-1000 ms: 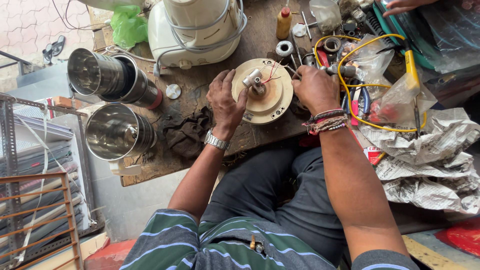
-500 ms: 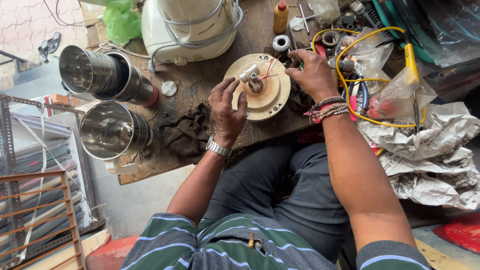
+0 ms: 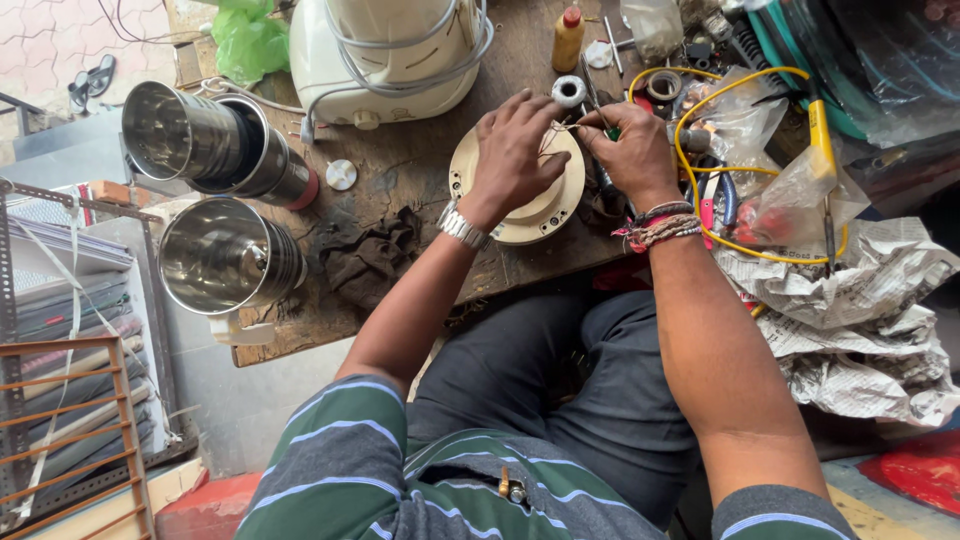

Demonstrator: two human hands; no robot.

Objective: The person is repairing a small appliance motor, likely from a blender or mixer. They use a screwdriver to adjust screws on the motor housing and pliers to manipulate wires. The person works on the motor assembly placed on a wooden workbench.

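While both hands work close together over the wooden surface [image 3: 400, 180], the head view shows the left hand [image 3: 515, 150] lying palm down on a round cream-coloured disc [image 3: 535, 205], its fingers spread and bent over the disc's middle so that most of the upper face is hidden. This hand wears a metal watch [image 3: 460, 226] at the wrist. The right hand [image 3: 630, 150] sits just beside the left, at the disc's far right edge, its fingers curled in and pinched near thin wires [image 3: 565, 127] that run between the two hands; whether it truly grips them or a small tool cannot be told. Beaded and thread bracelets [image 3: 660, 225] circle that wrist.

Just beyond the fingertips stands a small white spool [image 3: 568, 92], and farther beyond it a yellow bottle with a red cap [image 3: 568, 38]. Beyond the left hand stands a cream mixer base [image 3: 390, 55] wrapped in its grey cord. To the left of the left hand lie a dark rag [image 3: 365, 255], a small white cap [image 3: 341, 174] and two steel jars [image 3: 215, 150] on their sides. To the right of the right hand a yellow cable [image 3: 690, 150] loops over plastic bags [image 3: 790, 195], with crumpled newspaper [image 3: 860, 300] nearer the person.
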